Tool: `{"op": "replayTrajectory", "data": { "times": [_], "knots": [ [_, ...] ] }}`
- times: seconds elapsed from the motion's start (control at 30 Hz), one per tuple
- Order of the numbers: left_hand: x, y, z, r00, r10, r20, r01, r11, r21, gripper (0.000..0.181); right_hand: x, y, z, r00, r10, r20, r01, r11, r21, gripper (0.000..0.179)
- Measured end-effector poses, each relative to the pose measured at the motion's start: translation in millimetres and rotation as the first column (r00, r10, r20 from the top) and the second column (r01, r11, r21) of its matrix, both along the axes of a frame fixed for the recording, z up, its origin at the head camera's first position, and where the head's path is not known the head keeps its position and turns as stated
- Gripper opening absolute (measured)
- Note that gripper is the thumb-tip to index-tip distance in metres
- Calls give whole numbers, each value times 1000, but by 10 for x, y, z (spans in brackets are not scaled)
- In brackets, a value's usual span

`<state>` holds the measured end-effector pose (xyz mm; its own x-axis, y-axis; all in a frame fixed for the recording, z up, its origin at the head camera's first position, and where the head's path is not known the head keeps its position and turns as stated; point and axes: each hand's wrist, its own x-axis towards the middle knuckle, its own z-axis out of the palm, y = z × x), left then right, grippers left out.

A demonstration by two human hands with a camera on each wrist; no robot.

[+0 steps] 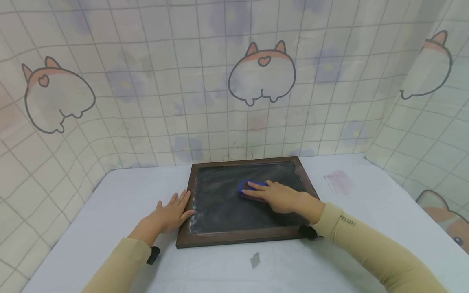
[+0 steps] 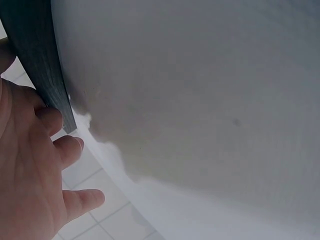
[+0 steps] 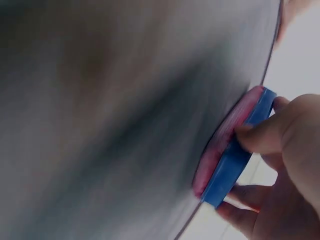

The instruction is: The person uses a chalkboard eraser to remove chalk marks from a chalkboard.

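Note:
A framed blackboard (image 1: 220, 203) lies flat on the table, faint chalk smears on its dark face. My right hand (image 1: 280, 197) grips a blackboard eraser (image 1: 242, 186) near the middle of the board. In the right wrist view the eraser (image 3: 232, 150) has a blue back and a pink pad, the pad against the board surface. Thumb and fingers of the right hand (image 3: 285, 155) hold the blue back from both sides. My left hand (image 1: 169, 215) rests with spread fingers on the board's left frame edge. Up close, the left hand (image 2: 35, 160) touches the dark frame (image 2: 42, 60).
A white cloth covers the table (image 1: 139, 183). Right of the board it carries a pinkish stain (image 1: 338, 182), and a grey patch (image 1: 255, 260) shows in front. Behind stands a tile-patterned curtain (image 1: 165, 101) with cartoon animals.

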<state>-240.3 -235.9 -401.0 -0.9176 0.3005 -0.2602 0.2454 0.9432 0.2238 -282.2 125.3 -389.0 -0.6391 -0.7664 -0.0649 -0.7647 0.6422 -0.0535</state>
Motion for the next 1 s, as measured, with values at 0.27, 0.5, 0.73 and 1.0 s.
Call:
{"op": "replayTrajectory", "data": {
  "times": [0.27,0.5,0.73,1.0],
  "knots": [
    [-8,-18,-13,1000,-8,-5,8,1000,5,78,-359,366,15,965,-261,-14,262,965,27,79],
    [2,-3,-15,1000,-6,-4,6,1000,2,77,-348,428,41,962,-274,-1,274,961,24,81],
    [7,13,-3,1000,-4,17,4,1000,-9,78,-249,700,249,962,-271,-46,269,962,-35,76],
    [3,17,15,1000,-5,5,5,1000,13,78,-161,1126,420,948,-314,-58,306,945,-117,62]
  ]
}}
